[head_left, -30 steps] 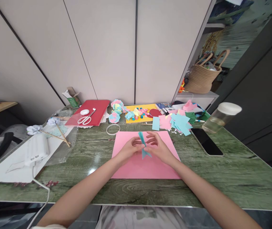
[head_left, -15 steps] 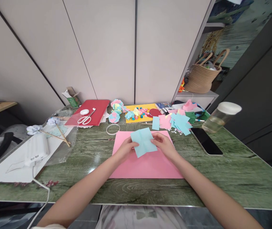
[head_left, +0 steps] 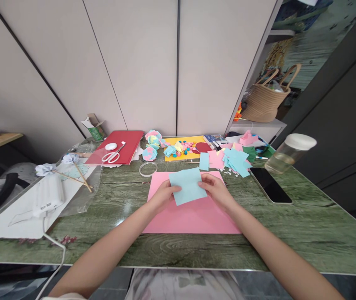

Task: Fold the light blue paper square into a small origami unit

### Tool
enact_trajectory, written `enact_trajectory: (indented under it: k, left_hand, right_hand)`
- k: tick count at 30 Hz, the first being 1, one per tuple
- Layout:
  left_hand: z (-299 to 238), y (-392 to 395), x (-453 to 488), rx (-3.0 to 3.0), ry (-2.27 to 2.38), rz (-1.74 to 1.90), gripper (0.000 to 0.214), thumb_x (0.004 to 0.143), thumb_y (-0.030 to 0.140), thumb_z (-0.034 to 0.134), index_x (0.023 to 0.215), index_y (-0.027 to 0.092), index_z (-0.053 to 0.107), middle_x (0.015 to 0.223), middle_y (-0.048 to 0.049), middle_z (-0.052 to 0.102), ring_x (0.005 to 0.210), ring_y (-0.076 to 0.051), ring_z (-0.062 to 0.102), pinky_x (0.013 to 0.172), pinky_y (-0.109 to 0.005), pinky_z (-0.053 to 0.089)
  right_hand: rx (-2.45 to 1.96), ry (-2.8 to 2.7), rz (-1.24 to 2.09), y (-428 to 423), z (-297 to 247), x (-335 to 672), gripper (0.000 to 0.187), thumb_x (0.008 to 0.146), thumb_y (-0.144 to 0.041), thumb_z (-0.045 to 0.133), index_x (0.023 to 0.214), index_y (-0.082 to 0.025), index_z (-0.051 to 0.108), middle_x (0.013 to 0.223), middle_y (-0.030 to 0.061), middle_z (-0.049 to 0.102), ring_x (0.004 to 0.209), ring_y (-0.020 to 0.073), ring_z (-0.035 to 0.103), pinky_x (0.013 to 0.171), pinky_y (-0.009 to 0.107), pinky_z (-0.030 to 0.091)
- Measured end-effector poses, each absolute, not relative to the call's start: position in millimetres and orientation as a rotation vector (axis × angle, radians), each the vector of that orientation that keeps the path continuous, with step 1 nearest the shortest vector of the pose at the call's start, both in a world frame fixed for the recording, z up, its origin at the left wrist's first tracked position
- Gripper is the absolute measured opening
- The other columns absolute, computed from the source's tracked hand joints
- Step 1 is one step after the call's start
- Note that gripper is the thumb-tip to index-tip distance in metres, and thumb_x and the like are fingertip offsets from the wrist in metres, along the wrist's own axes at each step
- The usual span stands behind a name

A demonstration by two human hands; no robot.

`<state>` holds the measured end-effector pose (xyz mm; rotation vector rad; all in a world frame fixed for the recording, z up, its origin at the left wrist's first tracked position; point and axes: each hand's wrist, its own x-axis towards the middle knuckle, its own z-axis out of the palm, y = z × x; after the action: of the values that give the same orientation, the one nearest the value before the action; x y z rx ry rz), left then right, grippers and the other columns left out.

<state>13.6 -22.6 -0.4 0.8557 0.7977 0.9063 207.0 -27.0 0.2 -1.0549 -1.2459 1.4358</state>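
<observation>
A light blue square of paper (head_left: 189, 186) is held up between both hands, over a pink sheet (head_left: 193, 218) lying on the green table. My left hand (head_left: 164, 194) pinches its left edge, thumb in front and the other fingers behind. On the opposite edge, my right hand (head_left: 214, 189) grips the paper the same way. The square looks nearly flat, tilted toward me. Fingers behind the paper are partly hidden.
Behind lie paper balls (head_left: 149, 153), a yellow sheet (head_left: 169, 158) with small pompoms, and loose blue papers (head_left: 237, 161). White scissors (head_left: 112, 156) rest on a red folder (head_left: 128, 139). To the right are a phone (head_left: 270, 186) and a clear jar (head_left: 282, 156); a power bank (head_left: 48, 196) is left.
The blue paper has been pulled flatter and wider; its middle crease shows less than before. Both hands keep their hold, moving only slightly.
</observation>
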Motion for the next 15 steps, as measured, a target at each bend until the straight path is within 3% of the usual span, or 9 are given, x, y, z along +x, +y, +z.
enact_trajectory:
  k: [10, 15]
  left_hand:
    - [-3.0, -21.8, 12.1, 0.848, 0.8, 0.916, 0.033, 0.057, 0.011, 0.063, 0.09, 0.013, 0.063, 0.089, -0.0072, 0.064, 0.081, -0.018, 0.057, 0.071, -0.029, 0.041]
    - [-3.0, -20.2, 12.3, 0.864, 0.808, 0.923, 0.034, 0.055, 0.011, 0.064, 0.089, 0.012, 0.064, 0.085, -0.0067, 0.064, 0.079, -0.017, 0.057, 0.07, -0.027, 0.041]
  right_hand:
    - [-1.035, -1.213, 1.445, -25.6, -1.8, 206.8, 0.014, 0.063, -0.028, 0.063, 0.071, -0.019, 0.055, 0.064, -0.0034, 0.052, 0.058, 0.0097, 0.047, 0.054, 0.022, 0.035]
    - [-1.043, -1.219, 1.457, -25.8, -2.2, 206.7, 0.015, 0.064, -0.029, 0.062, 0.073, -0.02, 0.054, 0.064, -0.0042, 0.051, 0.057, 0.0093, 0.047, 0.054, 0.023, 0.035]
